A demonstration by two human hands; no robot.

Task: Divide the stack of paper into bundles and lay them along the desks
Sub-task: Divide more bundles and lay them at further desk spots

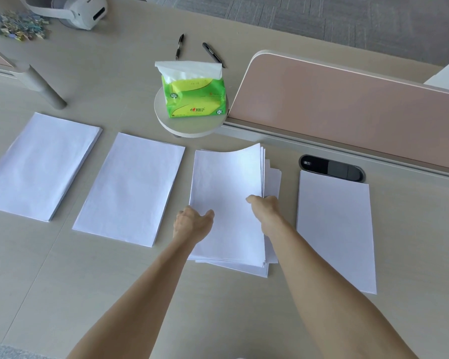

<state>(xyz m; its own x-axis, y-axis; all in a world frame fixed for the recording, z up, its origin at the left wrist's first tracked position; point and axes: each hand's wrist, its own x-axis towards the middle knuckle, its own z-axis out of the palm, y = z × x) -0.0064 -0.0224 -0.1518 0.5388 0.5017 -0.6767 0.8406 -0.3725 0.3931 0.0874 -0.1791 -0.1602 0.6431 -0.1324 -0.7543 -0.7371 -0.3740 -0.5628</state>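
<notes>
Splitting now: my right hand (266, 204) pinches a sheaf (227, 177) off the stack (246, 268) mid-desk (109, 286), while my left hand (192, 222) grips the stack's left edge. Next, lift it clear.

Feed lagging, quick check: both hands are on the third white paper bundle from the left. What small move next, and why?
Probably tap the messy white paper bundle square before letting go: the left hand and right hand grip its sides, its far edge curls up, and loose sheets jut out on the right.
</notes>
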